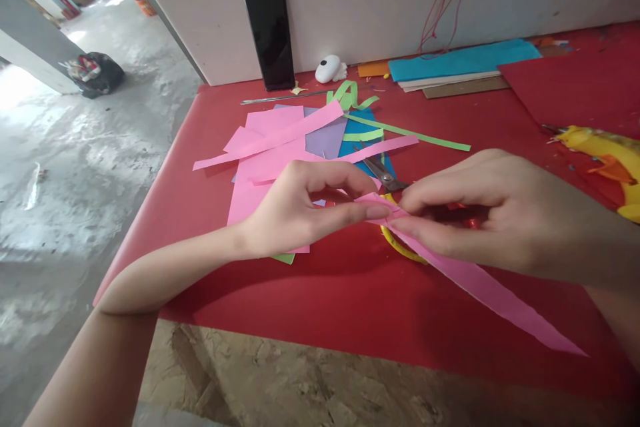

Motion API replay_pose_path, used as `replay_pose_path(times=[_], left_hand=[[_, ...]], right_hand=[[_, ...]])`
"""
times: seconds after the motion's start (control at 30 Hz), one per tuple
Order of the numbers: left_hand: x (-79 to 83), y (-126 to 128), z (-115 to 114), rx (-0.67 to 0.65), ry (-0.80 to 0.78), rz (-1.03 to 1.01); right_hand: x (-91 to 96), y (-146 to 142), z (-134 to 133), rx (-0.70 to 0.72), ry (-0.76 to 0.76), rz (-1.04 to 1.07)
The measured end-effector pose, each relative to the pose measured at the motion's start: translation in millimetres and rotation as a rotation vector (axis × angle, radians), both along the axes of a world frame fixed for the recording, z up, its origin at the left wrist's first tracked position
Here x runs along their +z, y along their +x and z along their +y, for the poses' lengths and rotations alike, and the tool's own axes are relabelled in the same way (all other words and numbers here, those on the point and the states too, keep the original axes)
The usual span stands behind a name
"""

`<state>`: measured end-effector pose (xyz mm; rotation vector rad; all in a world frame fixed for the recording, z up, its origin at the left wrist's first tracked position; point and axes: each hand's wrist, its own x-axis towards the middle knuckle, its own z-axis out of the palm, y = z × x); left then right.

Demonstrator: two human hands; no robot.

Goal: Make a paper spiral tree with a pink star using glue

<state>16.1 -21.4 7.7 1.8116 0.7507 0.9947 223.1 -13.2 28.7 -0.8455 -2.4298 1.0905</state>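
Observation:
A long pink paper strip (480, 287) is pinched between both hands, its short end folded and its long tail slanting down to the right. My left hand (315, 203) is closed, thumb and forefinger on the folded end. My right hand (490, 213) is closed on the strip just beside it. Behind the fingers lie scissors (385, 179) with yellow handles, partly hidden by my hands. To the left, pink paper sheets (273, 190) overlap a purple sheet (325, 133) and a blue sheet (360, 127). Another pink strip (280, 140) rests across them.
Curled green strips (350, 95) lie behind the sheets on the red table (300, 300). A black phone (270, 33) leans on the wall beside a small white object (329, 69). Blue folded paper (465, 60) is at the back right, a yellow item (600, 153) at the right.

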Motion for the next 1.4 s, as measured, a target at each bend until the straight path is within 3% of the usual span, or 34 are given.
replay_pose_path(times=[0.4,0.57,0.8,1.1,1.4], left_hand=[[3.5,-1.1,0.1,0.035,0.145,0.078],[1.1,-0.1,-0.1,0.056,0.122,0.068],[-2.3,-0.6,-3.0,0.039,0.143,0.069],[-0.5,2.2,-5.4,0.094,0.070,0.030],[1.7,0.6,-4.3,0.049,-0.039,-0.028]], right_hand=[[-0.4,1.6,2.0,0.011,-0.040,-0.019],[-0.9,0.0,1.1,-0.025,-0.115,-0.036],[-3.5,-3.3,-2.1,-0.070,-0.109,-0.010],[-1.9,-9.2,-5.5,-0.084,-0.104,0.055],[3.4,-5.6,-8.3,-0.139,-0.301,-0.004]])
